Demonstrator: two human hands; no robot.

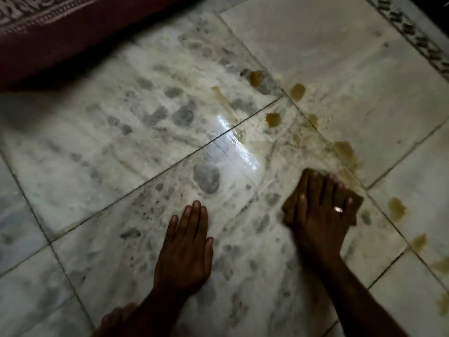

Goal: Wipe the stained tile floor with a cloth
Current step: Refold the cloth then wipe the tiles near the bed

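Observation:
A white marble tile floor with grey mottling fills the view. Several yellow-brown stains dot it from the upper middle down along the right side. My right hand, wearing a ring, presses flat on a folded brown cloth that lies on the floor beside one stain. A wet, shiny streak runs to the upper left of the cloth. My left hand rests palm down on the tile with fingers together, holding nothing, a hand's width left of the cloth.
A dark red patterned rug or fabric covers the upper left corner. A dark patterned border strip runs across the upper right. More stains lie at the right edge. My knee or foot shows at the bottom.

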